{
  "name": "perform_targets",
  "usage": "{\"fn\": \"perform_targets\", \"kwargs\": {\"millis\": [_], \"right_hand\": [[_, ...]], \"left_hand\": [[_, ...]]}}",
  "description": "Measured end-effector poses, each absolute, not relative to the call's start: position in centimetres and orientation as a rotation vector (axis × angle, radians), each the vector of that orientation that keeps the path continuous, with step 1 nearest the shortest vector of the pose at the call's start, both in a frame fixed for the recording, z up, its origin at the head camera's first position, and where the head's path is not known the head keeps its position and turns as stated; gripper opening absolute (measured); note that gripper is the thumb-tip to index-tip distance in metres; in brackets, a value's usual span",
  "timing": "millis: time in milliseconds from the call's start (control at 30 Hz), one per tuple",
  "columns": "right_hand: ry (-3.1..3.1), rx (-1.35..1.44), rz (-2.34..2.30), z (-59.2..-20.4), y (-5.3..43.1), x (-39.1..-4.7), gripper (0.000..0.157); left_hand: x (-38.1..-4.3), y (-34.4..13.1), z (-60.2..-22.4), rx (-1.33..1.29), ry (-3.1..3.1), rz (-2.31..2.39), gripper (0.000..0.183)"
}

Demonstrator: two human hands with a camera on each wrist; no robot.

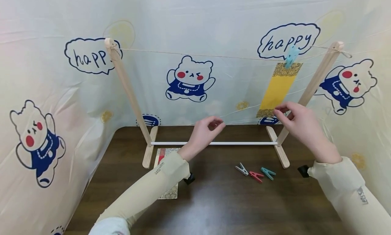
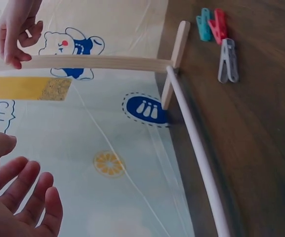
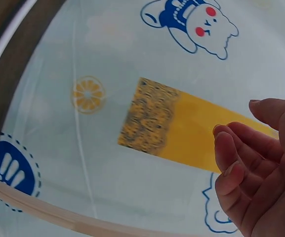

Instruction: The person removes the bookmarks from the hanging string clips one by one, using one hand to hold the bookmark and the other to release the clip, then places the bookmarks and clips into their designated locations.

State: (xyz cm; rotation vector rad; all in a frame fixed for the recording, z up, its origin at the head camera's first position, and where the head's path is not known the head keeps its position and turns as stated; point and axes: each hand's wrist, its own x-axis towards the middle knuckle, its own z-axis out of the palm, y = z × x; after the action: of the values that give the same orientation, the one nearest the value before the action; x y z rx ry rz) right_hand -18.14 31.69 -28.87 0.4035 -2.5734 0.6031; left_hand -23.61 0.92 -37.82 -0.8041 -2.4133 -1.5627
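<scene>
A yellow paper strip [image 1: 277,89] with patterned gold ends hangs from a thin string [image 1: 189,54], held at its top by a light blue clothespin [image 1: 291,57]. Close to the strip's lower end is my right hand [image 1: 305,128], its fingers loosely bent and nothing between them. In the right wrist view those fingers overlap part of the yellow strip [image 3: 194,128]. My left hand [image 1: 204,135] hovers in front of the white rod, left of the strip, with relaxed fingers and no object in it. On the table, a red-and-patterned strip [image 1: 171,193] lies partly hidden under my left forearm.
Wooden posts [image 1: 129,89] on flat feet carry the string, joined low down by a white rod [image 1: 244,143]. A grey clothespin [image 1: 242,169], a red clothespin [image 1: 256,176] and a teal clothespin [image 1: 268,173] lie on the dark table [image 1: 232,208]. A printed curtain [image 1: 232,21] hangs behind.
</scene>
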Motion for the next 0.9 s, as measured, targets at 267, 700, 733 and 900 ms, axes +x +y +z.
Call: {"fn": "perform_targets", "kwargs": {"millis": [267, 700, 733, 900], "right_hand": [[-2.578, 0.333, 0.655, -26.7, 32.1, -18.5, 0.022], [-2.489, 0.133, 0.775, -22.9, 33.4, -19.2, 0.035], [-2.471, 0.129, 0.795, -22.7, 33.6, -19.3, 0.035], [-2.368, 0.155, 0.854, -21.5, 33.9, -20.3, 0.035]], "left_hand": [[-24.5, 2.8, -36.8, -0.812, -2.393, -1.565, 0.022], [-25.5, 6.6, -35.7, -0.859, -2.338, -1.584, 0.022], [-25.6, 6.8, -35.6, -0.86, -2.331, -1.592, 0.022], [-26.2, 8.1, -35.0, -0.858, -2.303, -1.654, 0.02]]}}
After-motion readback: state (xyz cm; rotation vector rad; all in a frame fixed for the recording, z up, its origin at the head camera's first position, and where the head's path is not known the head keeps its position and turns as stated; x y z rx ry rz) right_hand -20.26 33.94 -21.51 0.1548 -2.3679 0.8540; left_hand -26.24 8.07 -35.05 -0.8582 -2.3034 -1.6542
